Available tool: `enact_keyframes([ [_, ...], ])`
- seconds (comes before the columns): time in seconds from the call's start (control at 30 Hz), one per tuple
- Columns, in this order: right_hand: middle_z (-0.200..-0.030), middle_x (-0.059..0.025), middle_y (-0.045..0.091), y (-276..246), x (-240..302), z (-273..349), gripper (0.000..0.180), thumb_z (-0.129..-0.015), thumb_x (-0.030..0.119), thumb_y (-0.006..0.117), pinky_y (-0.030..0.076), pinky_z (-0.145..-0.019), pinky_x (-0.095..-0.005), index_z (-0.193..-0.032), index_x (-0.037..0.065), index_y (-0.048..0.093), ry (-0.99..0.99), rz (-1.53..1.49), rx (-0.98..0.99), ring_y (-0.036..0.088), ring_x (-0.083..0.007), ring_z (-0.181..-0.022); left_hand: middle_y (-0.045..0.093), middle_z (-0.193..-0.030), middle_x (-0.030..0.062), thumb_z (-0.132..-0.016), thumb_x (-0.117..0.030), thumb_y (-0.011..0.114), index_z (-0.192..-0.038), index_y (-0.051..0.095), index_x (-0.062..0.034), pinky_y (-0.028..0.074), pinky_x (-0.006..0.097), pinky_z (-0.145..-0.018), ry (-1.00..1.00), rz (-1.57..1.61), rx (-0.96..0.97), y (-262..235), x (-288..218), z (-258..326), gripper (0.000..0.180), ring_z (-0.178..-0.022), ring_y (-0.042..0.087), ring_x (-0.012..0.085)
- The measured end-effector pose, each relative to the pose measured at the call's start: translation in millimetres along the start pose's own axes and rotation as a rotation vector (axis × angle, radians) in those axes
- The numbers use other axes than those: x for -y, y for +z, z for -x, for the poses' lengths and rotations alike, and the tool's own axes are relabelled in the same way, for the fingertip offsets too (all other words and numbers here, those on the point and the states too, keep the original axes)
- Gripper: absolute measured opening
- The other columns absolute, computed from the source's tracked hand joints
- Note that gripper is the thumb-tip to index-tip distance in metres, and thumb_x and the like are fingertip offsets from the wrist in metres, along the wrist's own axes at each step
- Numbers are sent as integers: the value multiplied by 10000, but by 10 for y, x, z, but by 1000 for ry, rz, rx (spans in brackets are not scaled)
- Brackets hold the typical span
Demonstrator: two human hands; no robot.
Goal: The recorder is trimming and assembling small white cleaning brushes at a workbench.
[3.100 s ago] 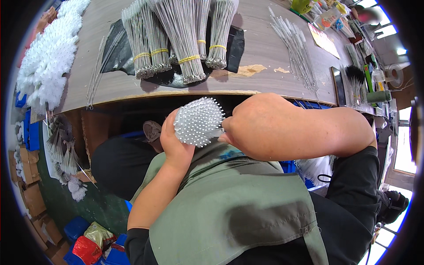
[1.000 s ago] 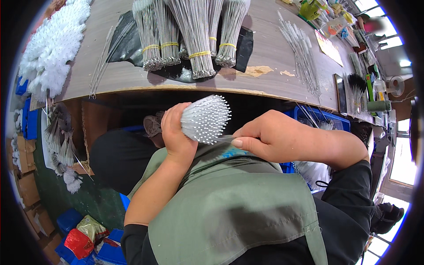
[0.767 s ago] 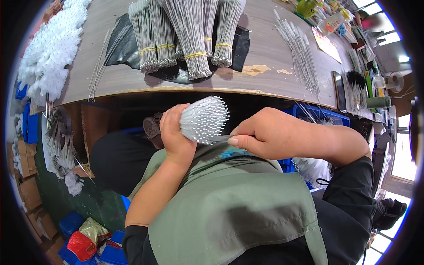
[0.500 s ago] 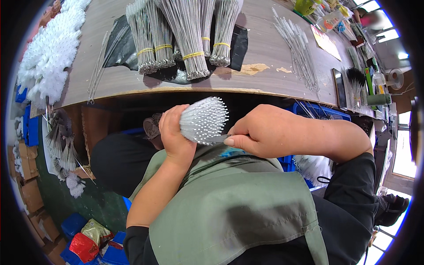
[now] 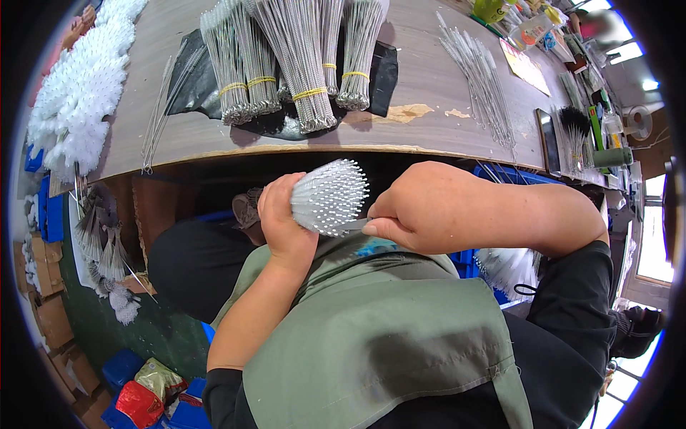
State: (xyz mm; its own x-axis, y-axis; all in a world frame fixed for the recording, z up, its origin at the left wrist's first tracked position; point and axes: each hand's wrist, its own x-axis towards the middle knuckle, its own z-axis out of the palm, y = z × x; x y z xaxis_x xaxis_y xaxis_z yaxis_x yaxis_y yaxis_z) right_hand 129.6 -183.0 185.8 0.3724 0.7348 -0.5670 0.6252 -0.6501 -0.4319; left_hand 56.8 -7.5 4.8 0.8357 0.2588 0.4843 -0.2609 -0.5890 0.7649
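My left hand is wrapped round a bundle of thin white-tipped brushes, their pale ends fanned out to the right, above my lap. In a pinch between thumb and fingers, my right hand grips a thin grey metal blade. The blade's far end lies against the lower edge of the bundle; whether it goes in among the tips is hidden. The rest of the blade disappears inside my right fist. A green apron covers my lap below both hands.
Bundles of twisted-wire brushes tied with yellow bands stand on black sheeting on the table. Loose wire brushes lie to the right, near a dark phone-like slab. White brushes are heaped at left.
Both hands keep their holds and almost their places. The bundle looks slightly turned, with its tips a little lower, and the blade still rests at its lower edge.
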Motion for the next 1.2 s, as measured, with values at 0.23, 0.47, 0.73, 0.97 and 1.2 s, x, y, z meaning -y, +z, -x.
enact_keyframes([
  [0.23,-781,-223,628,128,-70,103,331,-883,306,511,477,-712,-462,-863,10,658,42,-195,-165,603,-402,-760,624,-968,121,-661,-54,699,-1009,598,-21,436,373,-845,-91,121,-5,-10,-89,-42,363,-924,582,286],
  [0.47,-834,-189,638,472,-327,-90,400,-950,338,432,481,-718,-417,-918,-14,619,-408,-531,-389,611,-352,-755,623,-1043,131,-918,-167,403,-1144,525,34,517,380,-805,-721,1308,41,-21,-264,-71,327,-914,628,252],
  [0.73,-760,-57,515,747,-352,-92,425,-988,414,334,460,-625,-296,-1021,43,537,-340,-1063,-367,508,-136,-658,649,-910,74,-657,6,763,-954,615,29,496,319,-748,-282,415,132,139,-255,39,332,-804,621,163],
  [0.97,-760,-39,518,828,-267,-242,426,-995,404,329,466,-642,-266,-1062,39,539,-437,-1070,-335,499,-109,-672,673,-863,68,-703,-142,786,-899,666,-30,504,316,-744,-86,318,83,-62,-204,25,255,-772,640,184],
  [1.2,-874,-32,524,791,-264,-101,412,-1006,358,318,462,-715,-253,-1144,29,526,-305,-1210,-309,511,-97,-760,658,-959,72,-799,-310,684,-1006,651,-99,481,318,-755,-59,10,344,-152,-434,-158,297,-868,623,254],
])
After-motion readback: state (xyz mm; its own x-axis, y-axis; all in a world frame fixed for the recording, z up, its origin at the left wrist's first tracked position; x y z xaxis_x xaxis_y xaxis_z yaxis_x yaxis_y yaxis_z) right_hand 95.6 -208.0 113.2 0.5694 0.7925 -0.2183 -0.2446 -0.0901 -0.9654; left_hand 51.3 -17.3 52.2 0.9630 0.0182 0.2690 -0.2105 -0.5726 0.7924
